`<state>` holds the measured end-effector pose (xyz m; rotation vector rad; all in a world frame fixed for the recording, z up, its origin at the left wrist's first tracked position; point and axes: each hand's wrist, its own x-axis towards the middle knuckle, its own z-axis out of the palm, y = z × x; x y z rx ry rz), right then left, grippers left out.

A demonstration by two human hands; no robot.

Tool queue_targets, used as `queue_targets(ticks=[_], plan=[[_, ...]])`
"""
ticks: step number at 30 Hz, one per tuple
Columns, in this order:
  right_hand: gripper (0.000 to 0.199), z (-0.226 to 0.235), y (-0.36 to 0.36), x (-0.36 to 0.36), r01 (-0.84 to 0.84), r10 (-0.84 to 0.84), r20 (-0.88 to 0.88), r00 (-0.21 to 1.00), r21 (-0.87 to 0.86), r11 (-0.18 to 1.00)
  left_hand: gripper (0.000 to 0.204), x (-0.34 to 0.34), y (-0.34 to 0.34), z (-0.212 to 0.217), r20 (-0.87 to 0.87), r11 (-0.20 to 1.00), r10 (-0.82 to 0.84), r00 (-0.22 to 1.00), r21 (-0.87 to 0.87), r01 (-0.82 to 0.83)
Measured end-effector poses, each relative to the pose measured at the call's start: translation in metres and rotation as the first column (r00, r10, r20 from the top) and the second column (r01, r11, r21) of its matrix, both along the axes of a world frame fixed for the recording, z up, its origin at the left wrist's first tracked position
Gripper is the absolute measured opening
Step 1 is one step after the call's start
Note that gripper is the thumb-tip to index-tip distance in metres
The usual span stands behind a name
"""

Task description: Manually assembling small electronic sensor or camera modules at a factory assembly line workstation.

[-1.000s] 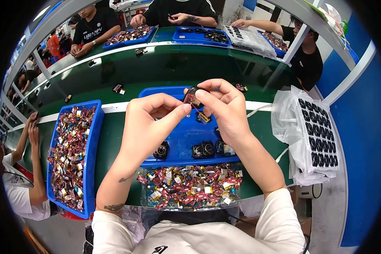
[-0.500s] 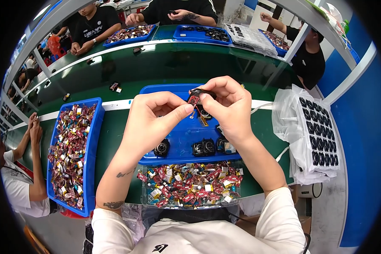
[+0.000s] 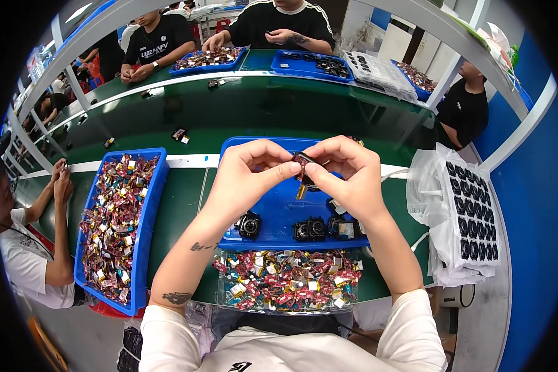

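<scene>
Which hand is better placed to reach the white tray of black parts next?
Probably the right hand: it is nearer the white tray, and the left hand would have to reach across. Both hold the small red-and-black assembly.

The held piece (image 3: 302, 161) is over the tray (image 3: 268, 211), which lies between left bin (image 3: 149, 239) and right stack (image 3: 457, 268), behind the box (image 3: 285, 311).

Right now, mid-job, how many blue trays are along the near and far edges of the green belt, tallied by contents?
Trays of red boards: 3
Trays of black cases: 2
Total: 5
</scene>
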<state>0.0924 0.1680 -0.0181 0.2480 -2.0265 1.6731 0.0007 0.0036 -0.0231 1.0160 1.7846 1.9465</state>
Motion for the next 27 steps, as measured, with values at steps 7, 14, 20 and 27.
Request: queue_targets(ticks=[7,14,20,27], plan=[[0.014,0.027,0.033,0.010,0.210,-0.202,-0.113,0.973,0.055,0.976,0.016,-0.055,-0.014,0.016,-0.039,0.926,0.371,0.928,0.082,-0.367],[0.010,0.039,0.044,0.022,0.236,-0.218,-0.208,0.954,0.067,0.970,0.025,-0.175,0.030,-0.044,-0.124,0.769,0.396,0.910,-0.497,-0.402],[0.010,0.039,0.044,0.028,0.260,-0.230,-0.206,0.951,0.131,0.957,0.029,-0.200,0.071,-0.080,-0.278,0.471,0.333,0.901,-0.779,-0.414],[0.012,0.041,0.054,0.027,0.227,-0.171,-0.274,0.946,0.187,0.956,0.031,-0.188,0.054,-0.066,-0.634,0.600,0.242,0.734,-0.497,-0.627]])
